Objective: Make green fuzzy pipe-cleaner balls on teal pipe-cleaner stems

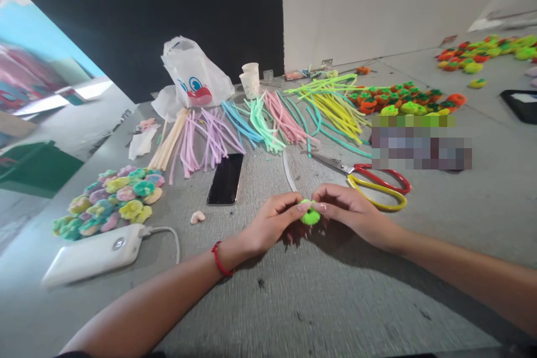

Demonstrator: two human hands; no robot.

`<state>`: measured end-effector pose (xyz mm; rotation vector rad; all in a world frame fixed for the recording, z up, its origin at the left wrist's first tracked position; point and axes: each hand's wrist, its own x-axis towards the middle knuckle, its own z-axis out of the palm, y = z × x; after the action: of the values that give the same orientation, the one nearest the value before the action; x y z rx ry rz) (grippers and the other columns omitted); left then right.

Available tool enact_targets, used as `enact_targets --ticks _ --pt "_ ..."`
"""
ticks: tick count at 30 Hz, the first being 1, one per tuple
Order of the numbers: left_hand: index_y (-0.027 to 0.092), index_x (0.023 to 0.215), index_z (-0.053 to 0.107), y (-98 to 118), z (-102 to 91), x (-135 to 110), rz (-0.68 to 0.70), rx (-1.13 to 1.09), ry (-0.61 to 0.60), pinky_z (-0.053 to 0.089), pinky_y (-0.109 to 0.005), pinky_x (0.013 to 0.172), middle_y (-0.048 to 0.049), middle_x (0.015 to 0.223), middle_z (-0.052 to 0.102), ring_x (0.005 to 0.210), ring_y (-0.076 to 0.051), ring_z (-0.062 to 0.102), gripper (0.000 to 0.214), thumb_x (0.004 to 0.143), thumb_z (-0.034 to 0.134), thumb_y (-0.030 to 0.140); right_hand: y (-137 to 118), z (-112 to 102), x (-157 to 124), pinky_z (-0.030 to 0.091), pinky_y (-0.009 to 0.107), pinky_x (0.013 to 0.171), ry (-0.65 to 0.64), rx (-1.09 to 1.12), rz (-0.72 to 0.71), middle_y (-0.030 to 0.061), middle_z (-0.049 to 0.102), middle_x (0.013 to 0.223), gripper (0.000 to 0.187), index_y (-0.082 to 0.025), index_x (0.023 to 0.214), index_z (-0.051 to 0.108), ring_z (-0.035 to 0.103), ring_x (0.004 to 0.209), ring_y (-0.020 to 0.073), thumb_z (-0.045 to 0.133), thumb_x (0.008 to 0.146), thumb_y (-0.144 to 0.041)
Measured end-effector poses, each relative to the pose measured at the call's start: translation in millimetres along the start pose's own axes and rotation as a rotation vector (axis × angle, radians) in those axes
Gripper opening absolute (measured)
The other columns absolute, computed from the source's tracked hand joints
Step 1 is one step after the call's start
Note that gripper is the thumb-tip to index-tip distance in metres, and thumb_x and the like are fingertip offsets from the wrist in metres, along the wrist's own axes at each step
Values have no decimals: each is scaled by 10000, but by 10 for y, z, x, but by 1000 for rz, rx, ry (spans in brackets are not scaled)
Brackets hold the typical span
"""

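Between my two hands, low over the grey table, is a bright green fuzzy pipe cleaner (310, 216) curled into a small ring. My left hand (274, 221) pinches its left side between thumb and forefinger; a red bracelet (221, 259) circles that wrist. On the other side, my right hand (356, 212) pinches it the same way. Fingers cover the ring's upper part. Just beyond my right hand lie scissors (350, 170) with one red and one yellow handle, blades pointing away to the left. A white strip (288, 170) runs behind the ring.
Bundles of coloured pipe cleaners (213, 137) fan across the table (268, 302). Left are a phone (225, 179), fuzzy pastel flowers (103, 201) and a cabled white power bank (94, 254). A plastic bag (197, 75) and paper cups (250, 81) stand behind; orange and green pieces (394, 98) lie right.
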<state>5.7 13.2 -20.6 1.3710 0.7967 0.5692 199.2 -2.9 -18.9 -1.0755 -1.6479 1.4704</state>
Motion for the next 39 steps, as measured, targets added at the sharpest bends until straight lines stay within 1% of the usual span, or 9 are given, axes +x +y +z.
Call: enact_targets --ticks 5,11,17,20,24,29,33,36,39 --pt "137 766 560 17 -1 -14 11 48 -25 369 -179 431 4 619 539 457 -58 470 357 883 504 470 -34 9 -23 369 222 562 -47 8 -30 -18 521 688 236 -175 826 516 486 620 98 461 928 -380" --pt "131 715 562 1 76 -49 12 77 20 345 -183 457 21 578 509 478 -60 456 345 881 529 431 41 46 -28 349 219 544 -76 -168 -131 -29 505 664 149 -171 799 505 447 596 93 513 873 -300" --pt "120 672 586 9 74 -70 56 149 64 318 -183 468 24 554 501 498 -58 424 342 887 536 381 54 92 -55 320 222 519 -38 -268 -132 -29 510 627 143 -162 743 533 419 568 89 490 850 -247" --pt "113 643 602 13 56 -74 119 228 114 321 -192 490 20 543 497 518 -67 421 342 879 552 355 50 127 -56 298 220 496 33 -285 -133 -38 472 590 150 -161 717 532 378 542 83 491 838 -238" --pt "111 619 607 -4 52 -87 208 357 169 326 -209 504 3 547 523 524 -77 435 364 899 522 327 50 168 -61 305 205 477 84 -173 -117 -50 441 562 171 -170 696 503 376 524 77 492 851 -241" --pt "113 654 597 -16 54 -107 507 548 231 343 -222 522 -8 555 551 513 -81 462 289 908 498 209 49 210 -94 317 195 479 110 -105 -125 -54 438 572 173 -181 706 487 388 532 74 498 874 -221" --pt "102 795 619 -24 9 -100 688 627 186 406 -241 577 -40 640 612 586 -112 525 165 898 507 164 66 204 -118 343 207 500 139 -135 -238 -46 445 624 125 -194 763 489 407 557 83 488 887 -213" --pt "110 955 619 -56 -34 -81 689 604 142 464 -270 671 -77 792 658 725 -146 585 159 916 500 208 80 152 -119 378 231 541 152 -247 -346 -23 493 705 34 -206 862 490 467 618 104 482 876 -176" --pt "130 992 611 -85 -57 -66 644 547 118 480 -260 689 -70 821 648 751 -141 591 167 926 486 218 67 74 -106 402 258 570 87 -355 -436 2 524 760 93 -204 937 482 497 656 126 479 855 -160"
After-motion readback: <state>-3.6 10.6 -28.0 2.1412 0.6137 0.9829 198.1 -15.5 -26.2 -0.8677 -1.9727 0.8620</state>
